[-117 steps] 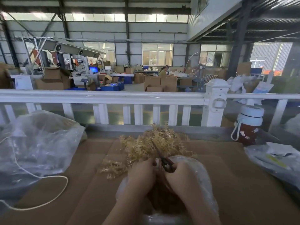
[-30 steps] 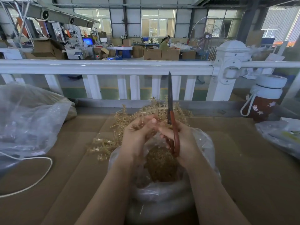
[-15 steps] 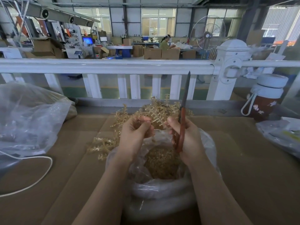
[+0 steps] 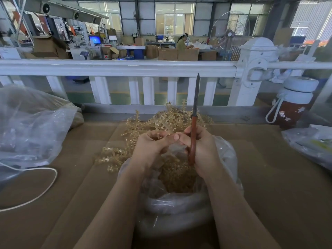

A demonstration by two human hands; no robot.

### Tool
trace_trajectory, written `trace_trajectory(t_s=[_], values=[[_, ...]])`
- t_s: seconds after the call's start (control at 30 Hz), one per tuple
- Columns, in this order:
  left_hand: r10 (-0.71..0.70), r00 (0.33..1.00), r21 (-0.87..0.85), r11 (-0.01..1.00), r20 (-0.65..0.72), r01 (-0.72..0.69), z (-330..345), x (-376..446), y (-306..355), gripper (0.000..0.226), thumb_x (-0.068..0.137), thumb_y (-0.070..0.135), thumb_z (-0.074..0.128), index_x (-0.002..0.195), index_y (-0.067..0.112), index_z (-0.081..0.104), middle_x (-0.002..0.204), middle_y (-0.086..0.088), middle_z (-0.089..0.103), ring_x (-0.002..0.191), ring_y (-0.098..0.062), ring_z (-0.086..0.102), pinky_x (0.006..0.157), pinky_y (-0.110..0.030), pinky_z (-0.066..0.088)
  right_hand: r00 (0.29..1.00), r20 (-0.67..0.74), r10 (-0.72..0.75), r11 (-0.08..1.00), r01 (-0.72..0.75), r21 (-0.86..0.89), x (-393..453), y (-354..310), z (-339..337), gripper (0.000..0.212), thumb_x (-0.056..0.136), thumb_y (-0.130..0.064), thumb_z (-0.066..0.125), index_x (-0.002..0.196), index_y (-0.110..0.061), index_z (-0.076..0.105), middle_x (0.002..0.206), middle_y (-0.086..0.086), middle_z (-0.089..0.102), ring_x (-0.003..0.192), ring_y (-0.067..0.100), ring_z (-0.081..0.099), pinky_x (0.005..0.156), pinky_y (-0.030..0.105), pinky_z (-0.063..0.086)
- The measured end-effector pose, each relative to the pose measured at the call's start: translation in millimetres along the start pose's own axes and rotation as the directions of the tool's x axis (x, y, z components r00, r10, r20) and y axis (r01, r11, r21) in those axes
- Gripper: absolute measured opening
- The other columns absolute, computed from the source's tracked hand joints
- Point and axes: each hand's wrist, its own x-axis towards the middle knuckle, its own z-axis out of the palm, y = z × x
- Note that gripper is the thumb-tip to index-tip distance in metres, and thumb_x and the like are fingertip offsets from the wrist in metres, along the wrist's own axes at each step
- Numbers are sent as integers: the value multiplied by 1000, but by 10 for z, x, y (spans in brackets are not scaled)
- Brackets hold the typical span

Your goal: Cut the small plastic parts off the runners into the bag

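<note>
Hands meet over the open bag.
Right hand grips upright scissors; left hand pinches a runner from the pile, cut parts below.

You sit at a cardboard-covered table behind a white railing. Beyond it lies a factory hall: stacked cardboard boxes, a standing fan far right, a lit blue monitor far left, bright windows along the far wall.
</note>
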Motion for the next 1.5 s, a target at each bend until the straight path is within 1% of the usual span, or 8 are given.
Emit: trace_trajectory(t_s=[0.1,0.27,0.4,0.57,0.8,1.07,1.37,1.5], values=[[-4,1000,13,1000,-11,4,-9,-11,8,31,62,30,89,76,6,75,90,-39,66,80,-40,63,81,-62,54,1000,1,-16,1000,16,8,-6,12,7,22,83,-10,81,90,-15,60,77,9,63,52,13,56,45,20,45],[5,1000,-84,996,18,-3,-18,-7,3,19,68,27,84,73,10,78,75,-15,74,65,-21,71,59,-30,58,1000,26,-4,1000,5,-28,-6,-5,-2,23,81,-10,82,90,-13,60,74,6,69,58,16,64,48,23,49],[-19,1000,-55,998,-13,18,-26,-14,3,27,66,31,87,76,9,77,80,-21,72,73,-29,66,66,-35,59,1000,14,19,995,-17,-96,-4,-11,-9,24,79,-11,84,88,-16,62,84,12,69,64,21,64,50,27,49],[-24,999,-47,999,36,25,-58,3,-7,26,56,26,91,72,12,76,76,-14,74,69,-20,70,63,-27,56,1000,14,0,985,2,-171,6,-21,-30,25,80,-14,85,86,-19,61,71,-5,68,54,9,59,52,26,46],[-85,996,-235,968,2,83,-86,-2,17,19,59,21,86,71,9,78,75,-15,73,64,-21,69,61,-34,61,999,6,-50,948,50,-314,20,-140,-114,29,74,-37,88,89,-22,67,73,-13,71,70,4,70,72,29,53],[-63,997,-398,916,-49,39,-102,23,20,24,67,11,80,86,-1,72,73,-12,73,67,-16,72,58,-25,58,988,129,-84,765,147,-627,16,-166,-185,87,38,-99,64,100,-38,57,91,-22,66,83,-8,63,72,21,45],[33,997,-415,908,-68,-58,-159,32,20,8,69,8,78,73,13,73,72,-5,72,68,-12,70,68,-25,59,973,217,-78,587,221,-779,14,48,-287,73,50,-93,68,91,-34,54,84,-13,63,76,4,62,67,31,54],[100,993,-389,914,-55,-114,-171,38,11,9,71,9,76,70,16,72,71,-4,69,68,-14,66,72,-26,56,958,244,-148,514,285,-809,-3,37,-289,68,53,-92,66,86,-34,51,87,-21,61,76,-1,61,58,16,44]])
